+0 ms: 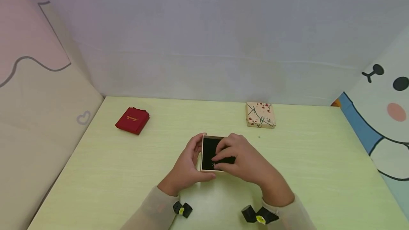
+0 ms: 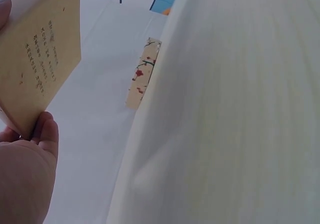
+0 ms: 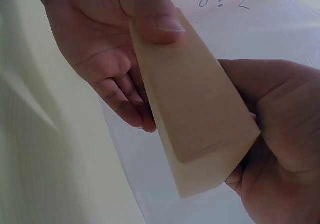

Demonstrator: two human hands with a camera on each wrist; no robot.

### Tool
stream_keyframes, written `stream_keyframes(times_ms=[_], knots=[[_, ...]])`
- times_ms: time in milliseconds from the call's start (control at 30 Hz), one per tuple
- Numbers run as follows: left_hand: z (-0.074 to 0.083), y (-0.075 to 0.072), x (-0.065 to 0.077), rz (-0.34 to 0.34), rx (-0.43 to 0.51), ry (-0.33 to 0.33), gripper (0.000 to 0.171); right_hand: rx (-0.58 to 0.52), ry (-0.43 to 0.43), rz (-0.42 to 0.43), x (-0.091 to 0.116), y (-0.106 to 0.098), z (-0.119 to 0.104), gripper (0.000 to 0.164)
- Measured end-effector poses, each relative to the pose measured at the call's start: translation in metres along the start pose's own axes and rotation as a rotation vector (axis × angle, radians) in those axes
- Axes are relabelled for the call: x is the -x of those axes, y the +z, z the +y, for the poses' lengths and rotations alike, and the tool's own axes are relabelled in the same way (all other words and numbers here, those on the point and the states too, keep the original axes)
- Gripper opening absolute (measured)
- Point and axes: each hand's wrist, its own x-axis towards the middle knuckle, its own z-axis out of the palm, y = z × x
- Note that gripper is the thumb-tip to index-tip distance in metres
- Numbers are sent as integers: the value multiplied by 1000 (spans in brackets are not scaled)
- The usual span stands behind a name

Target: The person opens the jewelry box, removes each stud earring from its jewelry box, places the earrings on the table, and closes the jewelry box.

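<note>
My left hand (image 1: 188, 166) holds a small shallow jewellery box (image 1: 202, 152), thumb along the near side and fingers along the left and far sides. Black padding (image 1: 208, 144) lines it. The right hand (image 1: 239, 157) reaches over the open box with bent fingers, pinching at a tiny shiny star-shaped piece of jewellery (image 1: 213, 164) on the padding. Its fingers cover the box's right part. Seen from below in the left wrist view, the box's underside (image 2: 40, 58) carries printed writing. The right wrist view shows the plain side (image 3: 195, 93) tilted, with the left thumb pressed on it.
A dark red pouch (image 1: 132, 120) with gold lettering lies at the table's back left. Toward the back right sits a cream square piece with red blossoms (image 1: 260, 115), box-like in shape. White cloth (image 1: 204, 45) rises behind the pale table (image 1: 319, 159), and printed cloth hangs at both sides.
</note>
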Motion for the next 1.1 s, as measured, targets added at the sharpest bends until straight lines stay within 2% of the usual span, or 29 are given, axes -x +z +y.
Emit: stream_keyframes(times_ms=[267,400,667,900,1100], knots=[[-2,4,0,20,27,54,107,-9,-40,0,0,0,4,11],[-3,5,0,24,33,45,109,-26,-40,6,1,0,3,11],[-4,5,0,2,30,46,107,-66,46,-109,0,-3,1,10],[-3,5,1,-4,35,18,107,-105,23,-105,0,-2,5,14],[-3,4,0,-4,36,9,106,-136,44,-103,0,-2,7,16]])
